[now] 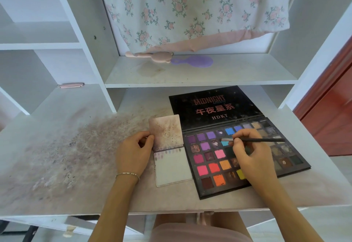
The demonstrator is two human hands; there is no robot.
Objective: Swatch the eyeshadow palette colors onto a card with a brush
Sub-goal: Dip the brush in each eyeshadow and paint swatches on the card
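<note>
I am loading colour onto my thin black makeup brush (261, 140) so I can paint the next patch on my card. My right hand (251, 150) has a tight grip on the brush, pinched near its soft end like a pencil, because that lets me steer the tip into one small square and not the ones beside it. The tip sits at the bright turquoise pan (224, 143), so I think that is the colour I am picking up. The big black eyeshadow palette with many coloured squares (245, 158) lies open and flat on the white, powder-stained surface (62, 146), with its lid (213, 106) folded back away from me so it is out of my way. Just to the left of it, touching its edge, is my small white card booklet (172, 165). It sits that close so the brush only has a short way to go. A row of little pale patches runs along the top of the clean page, and most of that page is bare, so I think I have a lot left to do. My left hand (134, 151) pinches the stained top flap (165, 131) at its edge. I hold it so the flap stays open and the booklet does not slide when I paint. On the shelf behind lie a purple hand mirror (196, 61) and a pink bear-shaped brush (150, 56), well apart from my work.
</note>
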